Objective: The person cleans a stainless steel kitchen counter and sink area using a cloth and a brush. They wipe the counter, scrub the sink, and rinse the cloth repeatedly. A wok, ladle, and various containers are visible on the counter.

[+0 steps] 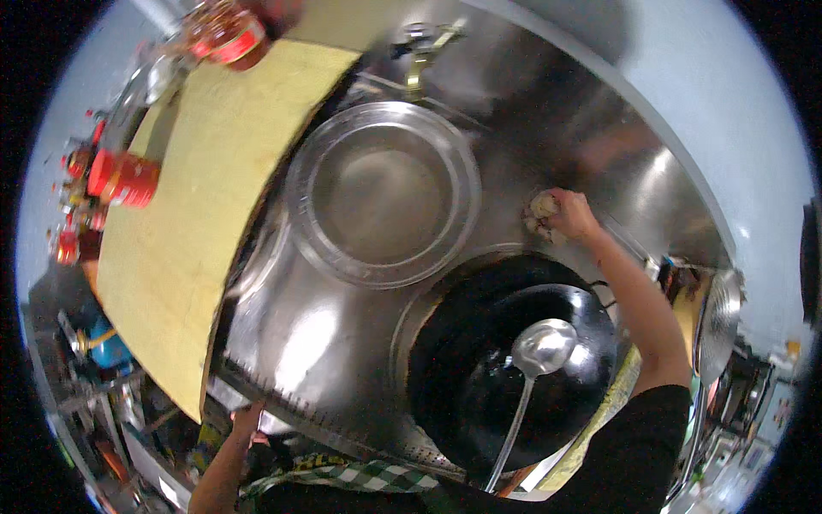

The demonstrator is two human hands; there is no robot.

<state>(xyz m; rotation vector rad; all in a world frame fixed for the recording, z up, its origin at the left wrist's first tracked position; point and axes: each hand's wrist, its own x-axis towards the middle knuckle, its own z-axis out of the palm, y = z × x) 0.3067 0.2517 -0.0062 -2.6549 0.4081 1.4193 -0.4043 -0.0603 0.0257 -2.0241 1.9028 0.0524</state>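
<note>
My right hand (573, 215) is closed on a crumpled pale cloth or scouring pad (543, 207), held against the steel stove top right of a large round metal basin (472, 193) that holds cloudy liquid. Below that hand sits a black wok (462, 360). In the wok rests a steel ladle (544, 347), its handle pointing towards me. My left hand (249, 423) is low at the left, by the counter's front edge; its fingers are partly hidden, and whether it grips anything is unclear.
A yellow board (212, 180) lies left of the basin, with a red-lidded jar (125, 178) on it and a larger red-labelled jar (234, 38) at its far end. A brass tap (416, 70) stands behind the basin. At the right edge is a round metal lid or strainer (719, 327).
</note>
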